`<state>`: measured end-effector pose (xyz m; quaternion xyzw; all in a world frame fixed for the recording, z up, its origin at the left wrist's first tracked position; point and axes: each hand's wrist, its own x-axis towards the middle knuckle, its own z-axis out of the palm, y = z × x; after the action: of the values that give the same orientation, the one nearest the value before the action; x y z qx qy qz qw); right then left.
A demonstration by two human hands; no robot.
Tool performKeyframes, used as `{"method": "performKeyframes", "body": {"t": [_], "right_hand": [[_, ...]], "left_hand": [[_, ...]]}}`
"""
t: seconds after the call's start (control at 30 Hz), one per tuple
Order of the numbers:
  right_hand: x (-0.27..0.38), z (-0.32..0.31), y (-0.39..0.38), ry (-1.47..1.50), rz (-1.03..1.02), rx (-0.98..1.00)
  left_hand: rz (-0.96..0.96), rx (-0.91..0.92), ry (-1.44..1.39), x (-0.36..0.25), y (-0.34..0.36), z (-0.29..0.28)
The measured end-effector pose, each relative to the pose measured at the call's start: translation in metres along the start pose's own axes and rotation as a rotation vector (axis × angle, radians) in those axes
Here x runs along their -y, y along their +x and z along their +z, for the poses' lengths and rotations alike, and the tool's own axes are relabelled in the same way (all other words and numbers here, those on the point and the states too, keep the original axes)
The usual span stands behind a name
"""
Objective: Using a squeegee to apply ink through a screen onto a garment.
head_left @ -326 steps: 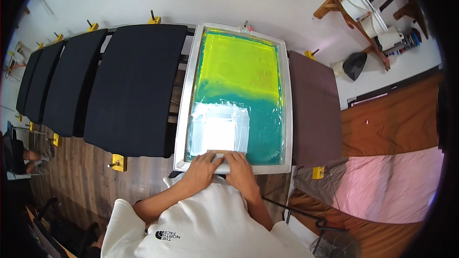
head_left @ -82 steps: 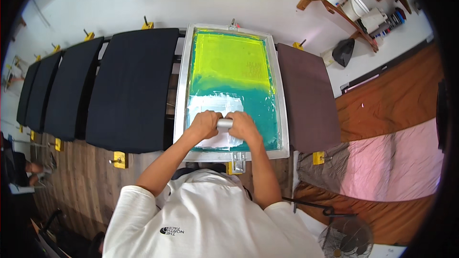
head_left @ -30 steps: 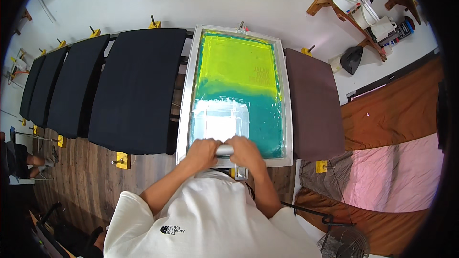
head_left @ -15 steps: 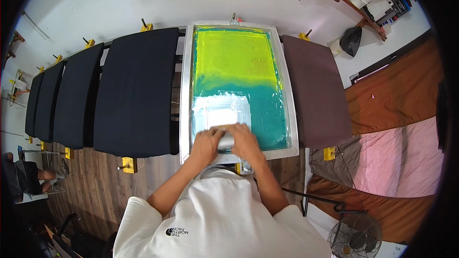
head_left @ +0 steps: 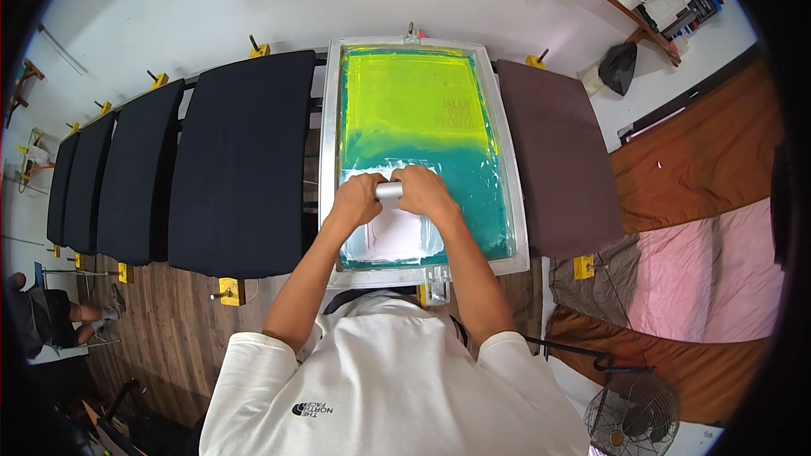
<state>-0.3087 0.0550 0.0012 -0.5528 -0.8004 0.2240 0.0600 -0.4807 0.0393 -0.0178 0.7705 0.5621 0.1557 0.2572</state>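
Both of my hands are closed on a silver-handled squeegee (head_left: 389, 190), with my left hand (head_left: 358, 201) at its left end and my right hand (head_left: 424, 192) at its right. It rests on the lower left part of a metal-framed printing screen (head_left: 326, 160). The mesh is yellow-green (head_left: 405, 89) in the upper half and teal (head_left: 473, 194) below, with a white ink patch (head_left: 390, 236) under and behind the squeegee. A faint lettered stencil shows in the upper right. A clamp (head_left: 435, 285) sits at the screen's near edge.
Black fabric-covered boards (head_left: 236, 165) line the left; a brown board (head_left: 557, 169) is at the right. Farther right are a wooden shelf (head_left: 621, 8) with buckets, draped brown and pink fabric (head_left: 693, 270), and a wire fan (head_left: 629, 414). A seated person's legs (head_left: 89, 314) show at far left.
Since half a second ago both hands and the squeegee have moved up the screen, away from my body, uncovering the lower part of the white patch.
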Motion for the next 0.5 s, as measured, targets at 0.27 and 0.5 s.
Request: {"method": "performKeyframes", "body": {"t": [0.27,0.5], "right_hand": [[-0.005,0.030,-0.024,0.023,-0.015,-0.097],[0.019,0.047,-0.100,0.086,0.012,-0.101]], "left_hand": [[0.089,-0.082,0.007,0.003,-0.025,0.023],[0.021,0.026,-0.079,-0.023,-0.093,0.029]]}}
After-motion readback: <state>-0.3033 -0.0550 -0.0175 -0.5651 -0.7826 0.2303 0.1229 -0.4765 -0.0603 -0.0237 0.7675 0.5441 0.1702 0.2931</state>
